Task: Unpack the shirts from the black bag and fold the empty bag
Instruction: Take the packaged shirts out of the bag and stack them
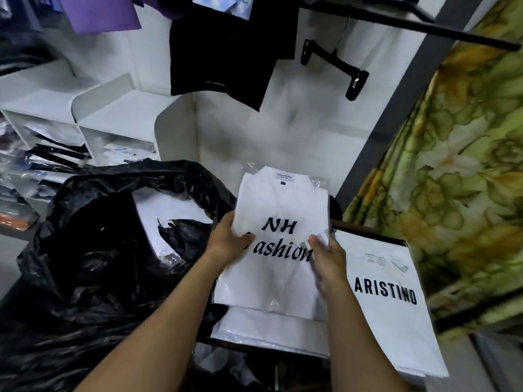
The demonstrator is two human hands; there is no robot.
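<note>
The left hand (230,239) and right hand (328,258) each grip one side edge of a plastic-wrapped white shirt (280,205) printed "NH Fashion". It is over a stack of packed white shirts (268,329), just right of the open black bag (93,250). Another white pack (167,210) shows inside the bag, and an ARISTINO pack (387,306) lies to the right.

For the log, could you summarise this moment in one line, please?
left hand, right hand: grip shirt pack | black bag: not empty
</note>
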